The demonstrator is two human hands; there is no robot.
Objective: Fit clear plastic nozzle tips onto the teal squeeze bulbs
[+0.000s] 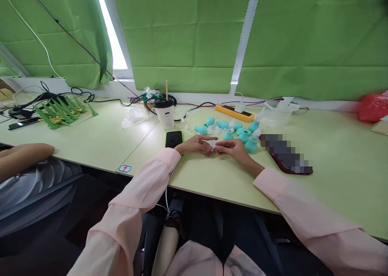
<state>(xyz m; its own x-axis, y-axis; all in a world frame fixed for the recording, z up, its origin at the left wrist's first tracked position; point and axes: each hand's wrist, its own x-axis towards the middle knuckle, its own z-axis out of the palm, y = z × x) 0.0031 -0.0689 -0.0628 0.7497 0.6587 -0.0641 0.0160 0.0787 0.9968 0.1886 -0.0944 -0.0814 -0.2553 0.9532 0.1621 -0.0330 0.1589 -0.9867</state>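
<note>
My left hand [197, 145] and my right hand [233, 148] meet over the table near its front edge. Between their fingertips is a small translucent white piece [213, 144], whose exact shape is partly hidden. The left index finger points out over it while the other fingers curl; the right thumb and fingers pinch it. Just beyond lie several turquoise rubber bulbs. One bulb [251, 145] stands upright by my right hand with a clear pointed tip [256, 134] on it. Another bulb [200, 129] rests on its side. Loose translucent pieces [218, 129] are scattered among them.
A phone [173, 138] lies by my left wrist, a dark pixelated object [285, 154] to the right. Behind stand a lidded cup [164, 113] with a straw, a yellow power strip [235, 113] and a clear plastic container [277, 113]. Green parts [62, 112] and another person's arm [26, 159] are left.
</note>
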